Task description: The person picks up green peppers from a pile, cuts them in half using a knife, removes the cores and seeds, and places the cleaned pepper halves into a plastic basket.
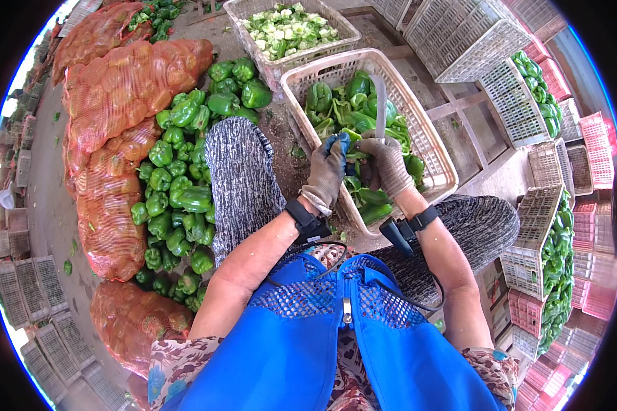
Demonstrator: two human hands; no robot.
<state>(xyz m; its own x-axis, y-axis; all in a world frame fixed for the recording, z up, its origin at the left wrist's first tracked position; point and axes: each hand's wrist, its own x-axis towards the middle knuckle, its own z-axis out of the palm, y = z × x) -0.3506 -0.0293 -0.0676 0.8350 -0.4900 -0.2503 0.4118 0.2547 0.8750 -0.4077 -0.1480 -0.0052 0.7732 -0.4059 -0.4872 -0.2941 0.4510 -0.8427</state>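
Observation:
Both my hands wear dirty grey work gloves and meet over the near part of a pale plastic crate (437,152). My right hand (386,164) is closed round a knife (380,109), its long silver blade pointing up and away and its handle hidden in the fist. Beside it my left hand (327,172), blue at the fingertips, has its fingers curled on a green bell pepper (352,135), of which only a little shows. Inside the crate lie whole green bell peppers (358,85) and cut, opened pepper pieces (341,109).
Loose green bell peppers (178,185) are heaped left of my leg. Orange net sacks (127,89) line that heap's far side. Beyond the crate stands another crate (281,72) with pale green-white pieces. Stacked crates (528,257), some filled with peppers, rise at the right.

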